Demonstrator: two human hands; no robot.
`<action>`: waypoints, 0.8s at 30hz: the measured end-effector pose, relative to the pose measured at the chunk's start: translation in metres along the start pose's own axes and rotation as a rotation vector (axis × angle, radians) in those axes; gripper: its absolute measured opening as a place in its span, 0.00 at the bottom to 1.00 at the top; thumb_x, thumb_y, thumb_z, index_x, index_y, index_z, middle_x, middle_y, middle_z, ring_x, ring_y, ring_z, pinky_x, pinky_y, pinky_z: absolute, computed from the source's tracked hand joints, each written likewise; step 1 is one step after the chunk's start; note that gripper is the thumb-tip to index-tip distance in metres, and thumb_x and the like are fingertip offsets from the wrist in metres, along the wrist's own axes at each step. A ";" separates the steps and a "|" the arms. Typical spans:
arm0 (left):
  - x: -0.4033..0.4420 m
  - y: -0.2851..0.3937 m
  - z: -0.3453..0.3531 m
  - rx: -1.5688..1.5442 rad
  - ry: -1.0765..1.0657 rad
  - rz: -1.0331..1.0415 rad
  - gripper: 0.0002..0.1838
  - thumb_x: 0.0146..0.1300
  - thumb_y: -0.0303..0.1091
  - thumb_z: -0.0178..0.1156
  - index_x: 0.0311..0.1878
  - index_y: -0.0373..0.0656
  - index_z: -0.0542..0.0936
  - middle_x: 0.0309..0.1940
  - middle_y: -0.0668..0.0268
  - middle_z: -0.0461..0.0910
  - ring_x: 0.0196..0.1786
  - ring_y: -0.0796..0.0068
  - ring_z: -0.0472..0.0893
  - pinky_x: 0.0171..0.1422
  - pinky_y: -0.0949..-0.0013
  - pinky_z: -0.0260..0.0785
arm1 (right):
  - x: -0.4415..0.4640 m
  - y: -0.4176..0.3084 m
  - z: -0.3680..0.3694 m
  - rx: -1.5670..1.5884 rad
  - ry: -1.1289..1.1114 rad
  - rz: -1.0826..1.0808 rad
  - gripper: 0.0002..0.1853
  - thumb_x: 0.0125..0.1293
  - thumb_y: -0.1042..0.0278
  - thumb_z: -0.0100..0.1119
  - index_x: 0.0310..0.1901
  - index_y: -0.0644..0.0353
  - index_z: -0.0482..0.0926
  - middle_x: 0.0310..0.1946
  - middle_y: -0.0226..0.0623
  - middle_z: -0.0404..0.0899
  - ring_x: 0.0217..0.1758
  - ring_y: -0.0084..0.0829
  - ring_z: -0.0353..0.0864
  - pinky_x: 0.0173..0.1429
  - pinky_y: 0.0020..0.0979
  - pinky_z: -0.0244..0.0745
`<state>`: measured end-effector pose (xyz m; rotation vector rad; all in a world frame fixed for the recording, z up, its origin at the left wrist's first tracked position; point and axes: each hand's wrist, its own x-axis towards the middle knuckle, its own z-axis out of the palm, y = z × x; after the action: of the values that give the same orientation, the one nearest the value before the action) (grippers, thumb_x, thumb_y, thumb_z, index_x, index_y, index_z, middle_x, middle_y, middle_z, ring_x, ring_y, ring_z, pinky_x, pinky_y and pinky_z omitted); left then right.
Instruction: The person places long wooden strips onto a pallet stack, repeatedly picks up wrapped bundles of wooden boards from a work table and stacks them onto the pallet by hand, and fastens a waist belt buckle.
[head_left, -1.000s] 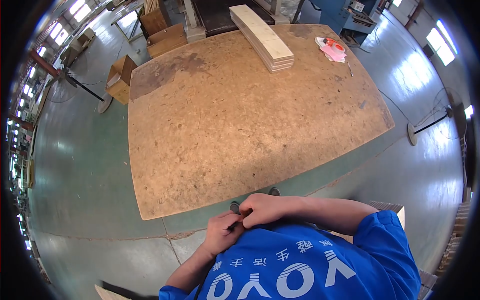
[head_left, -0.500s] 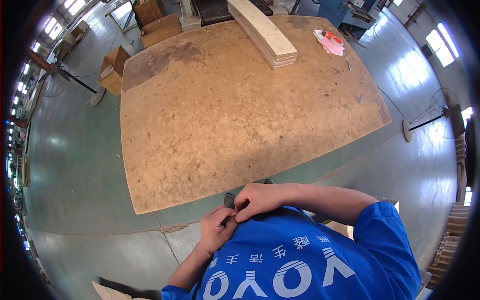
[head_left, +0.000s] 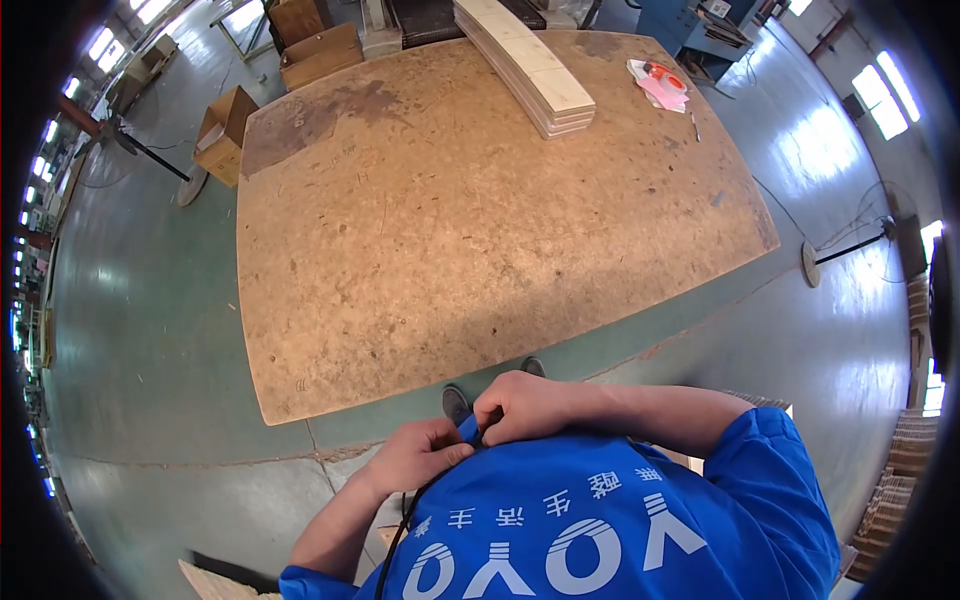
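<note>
At the front of my blue T-shirt (head_left: 560, 510), both of my hands meet near the hem. My left hand (head_left: 418, 455) has curled fingers with the thumb along the fabric, and a fold of blue cloth shows by its fingertips. Just right of it, my right hand (head_left: 525, 408) is closed, knuckles up; a small dark thing shows under its fingers, too little to identify. A thin black cord (head_left: 405, 520) runs down the shirt's left side from near the hands. The worn brown worktable (head_left: 480, 240) lies beyond, apart from both hands.
A stack of curved wooden slats (head_left: 535, 85) lies at the table's far side. To its right are a red-orange tape dispenser (head_left: 663, 77), pink paper (head_left: 665, 97) and a thin pen-like item (head_left: 696, 127). A cardboard box (head_left: 224, 135) and pole stands (head_left: 192, 186) are on the floor.
My left hand has shifted slightly left and turned, its thumb now along the shirt. The black cord has come into sight. My right hand stays closed near the hem.
</note>
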<state>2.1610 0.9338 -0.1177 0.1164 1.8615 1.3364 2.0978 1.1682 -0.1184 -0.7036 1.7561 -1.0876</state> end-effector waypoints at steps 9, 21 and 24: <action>0.006 0.002 0.002 -0.129 -0.073 -0.074 0.06 0.65 0.29 0.64 0.40 0.38 0.79 0.27 0.69 0.80 0.31 0.84 0.77 0.32 0.77 0.68 | -0.004 0.003 0.003 0.049 0.092 -0.011 0.12 0.54 0.64 0.66 0.34 0.64 0.84 0.29 0.41 0.84 0.32 0.31 0.82 0.37 0.32 0.75; -0.011 -0.051 0.022 -0.929 0.042 0.138 0.10 0.61 0.18 0.61 0.40 0.43 0.74 0.21 0.73 0.74 0.15 0.88 0.67 0.17 0.81 0.55 | 0.001 -0.007 -0.007 -0.007 -0.060 -0.001 0.14 0.51 0.61 0.67 0.34 0.64 0.83 0.29 0.45 0.83 0.34 0.41 0.83 0.38 0.37 0.74; -0.019 -0.082 0.022 -0.892 0.013 0.175 0.10 0.62 0.18 0.60 0.43 0.43 0.75 0.24 0.72 0.76 0.18 0.86 0.71 0.19 0.80 0.59 | 0.006 -0.006 -0.006 -0.065 -0.102 -0.022 0.15 0.55 0.60 0.66 0.36 0.63 0.82 0.28 0.43 0.82 0.32 0.39 0.82 0.37 0.36 0.74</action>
<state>2.2178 0.9052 -0.1764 -0.1985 1.1311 2.1622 2.0900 1.1624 -0.1149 -0.8056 1.7066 -0.9958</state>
